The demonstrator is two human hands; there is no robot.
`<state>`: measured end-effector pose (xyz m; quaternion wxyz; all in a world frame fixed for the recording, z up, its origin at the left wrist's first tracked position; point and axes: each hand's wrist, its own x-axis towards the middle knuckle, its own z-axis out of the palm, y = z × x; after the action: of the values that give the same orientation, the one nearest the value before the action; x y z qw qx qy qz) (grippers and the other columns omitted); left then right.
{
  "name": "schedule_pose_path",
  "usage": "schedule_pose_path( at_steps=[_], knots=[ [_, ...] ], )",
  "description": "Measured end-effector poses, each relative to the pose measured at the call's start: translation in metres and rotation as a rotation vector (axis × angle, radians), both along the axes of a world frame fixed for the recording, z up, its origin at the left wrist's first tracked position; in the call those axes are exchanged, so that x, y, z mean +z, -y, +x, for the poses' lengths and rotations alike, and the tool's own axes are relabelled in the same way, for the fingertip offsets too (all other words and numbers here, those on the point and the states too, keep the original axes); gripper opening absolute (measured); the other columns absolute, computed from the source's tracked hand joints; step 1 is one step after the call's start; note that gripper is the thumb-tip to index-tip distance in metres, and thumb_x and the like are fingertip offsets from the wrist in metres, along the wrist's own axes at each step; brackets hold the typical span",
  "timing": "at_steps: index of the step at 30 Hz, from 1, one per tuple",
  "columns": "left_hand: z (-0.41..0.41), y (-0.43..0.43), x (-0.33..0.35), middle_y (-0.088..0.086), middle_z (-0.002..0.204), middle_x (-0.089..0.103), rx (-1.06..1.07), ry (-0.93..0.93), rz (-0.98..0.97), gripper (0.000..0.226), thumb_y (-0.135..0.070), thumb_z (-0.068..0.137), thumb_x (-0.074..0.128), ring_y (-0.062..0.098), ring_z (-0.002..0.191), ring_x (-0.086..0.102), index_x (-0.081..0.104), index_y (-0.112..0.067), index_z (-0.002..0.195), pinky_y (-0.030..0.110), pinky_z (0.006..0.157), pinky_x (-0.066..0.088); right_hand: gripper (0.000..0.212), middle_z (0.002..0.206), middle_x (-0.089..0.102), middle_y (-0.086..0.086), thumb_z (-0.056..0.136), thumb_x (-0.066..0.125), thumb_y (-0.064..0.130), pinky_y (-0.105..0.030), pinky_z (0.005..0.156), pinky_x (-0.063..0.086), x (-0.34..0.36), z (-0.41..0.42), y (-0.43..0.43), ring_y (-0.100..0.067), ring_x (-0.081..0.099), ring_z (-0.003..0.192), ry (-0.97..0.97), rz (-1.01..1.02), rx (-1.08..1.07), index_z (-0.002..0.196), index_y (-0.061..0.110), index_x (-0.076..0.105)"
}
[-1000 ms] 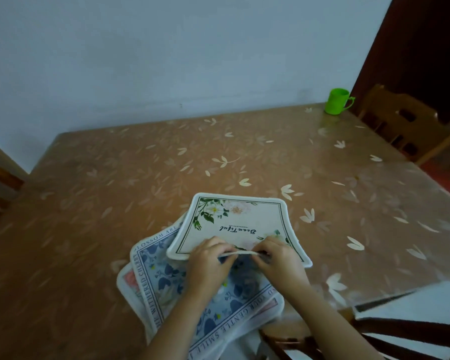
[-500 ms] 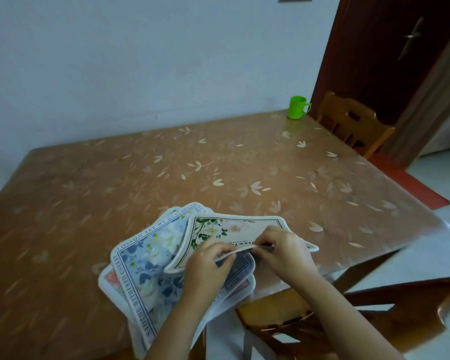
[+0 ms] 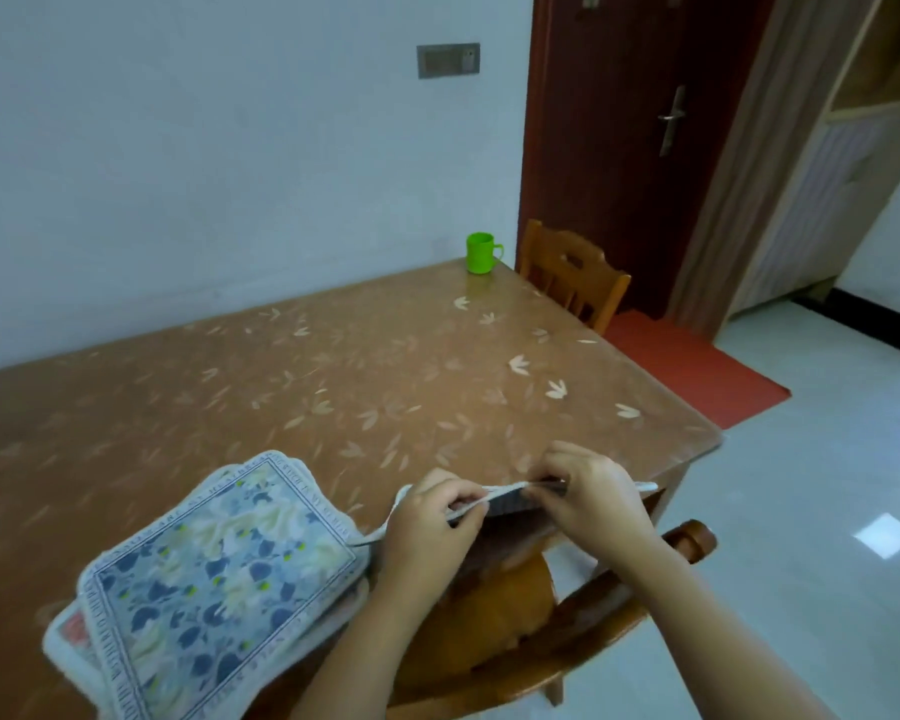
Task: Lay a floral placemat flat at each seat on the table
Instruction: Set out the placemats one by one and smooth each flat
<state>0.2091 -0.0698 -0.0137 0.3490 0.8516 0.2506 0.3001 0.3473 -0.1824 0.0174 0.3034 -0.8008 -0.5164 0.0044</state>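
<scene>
Both hands hold one white-edged placemat (image 3: 507, 498) by its near edge, lifted off the table at the front right corner; I see it almost edge-on, with its dark underside showing. My left hand (image 3: 430, 517) pinches the edge on the left and my right hand (image 3: 591, 491) pinches it on the right. A stack of placemats lies at the table's near left, topped by a blue floral placemat (image 3: 224, 579). The brown leaf-patterned table (image 3: 333, 387) fills the middle of the view.
A green cup (image 3: 481, 253) stands at the table's far right corner. One wooden chair (image 3: 572, 275) sits at the right side near the door, another chair (image 3: 567, 615) just below my hands. A red mat (image 3: 697, 371) lies on the tiled floor.
The held placemat has come off the stack and moved right, toward the table's front right corner. My view has swung right and upward, showing the door and floor.
</scene>
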Motion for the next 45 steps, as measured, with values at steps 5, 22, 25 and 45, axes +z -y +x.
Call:
schedule_pose_path(
  at_steps=[5, 22, 25, 45],
  knots=[
    [0.056, 0.057, 0.01, -0.019, 0.078, 0.056, -0.037, -0.017, 0.006, 0.012, -0.014, 0.076, 0.069, 0.0, 0.079, 0.055, 0.067, -0.025, 0.079, 0.004, 0.069, 0.039, 0.007, 0.074, 0.06, 0.004, 0.073, 0.071, 0.018, -0.033, 0.061, 0.049, 0.01, 0.059, 0.067, -0.016, 0.057, 0.072, 0.016, 0.003, -0.07, 0.071, 0.017, 0.064],
    [0.207, 0.19, 0.015, -0.011, 0.081, 0.059, -0.152, -0.092, 0.018, 0.011, -0.013, 0.078, 0.065, 0.014, 0.088, 0.056, 0.066, -0.024, 0.078, 0.031, 0.074, 0.049, 0.009, 0.068, 0.059, 0.009, 0.07, 0.074, 0.014, -0.026, 0.059, 0.042, -0.005, 0.194, 0.217, -0.013, 0.055, 0.066, -0.098, 0.074, -0.237, 0.066, 0.015, 0.066],
    [0.242, 0.195, 0.011, -0.01, 0.081, 0.06, -0.212, -0.121, 0.063, 0.008, -0.015, 0.078, 0.065, 0.015, 0.083, 0.055, 0.065, -0.023, 0.076, 0.035, 0.072, 0.048, 0.008, 0.071, 0.061, 0.01, 0.073, 0.071, 0.018, -0.023, 0.06, 0.04, -0.011, 0.221, 0.232, -0.012, 0.056, 0.069, -0.13, 0.039, -0.3, 0.068, 0.017, 0.066],
    [0.535, 0.156, -0.004, -0.011, 0.075, 0.059, -0.272, -0.101, -0.127, 0.019, -0.011, 0.076, 0.066, 0.003, 0.071, 0.054, 0.062, -0.027, 0.068, 0.022, 0.064, 0.045, 0.006, 0.075, 0.06, 0.012, 0.077, 0.069, 0.022, -0.022, 0.066, 0.042, 0.002, 0.505, 0.201, -0.006, 0.055, 0.072, -0.104, -0.119, -0.3, 0.073, 0.017, 0.068]
  ],
)
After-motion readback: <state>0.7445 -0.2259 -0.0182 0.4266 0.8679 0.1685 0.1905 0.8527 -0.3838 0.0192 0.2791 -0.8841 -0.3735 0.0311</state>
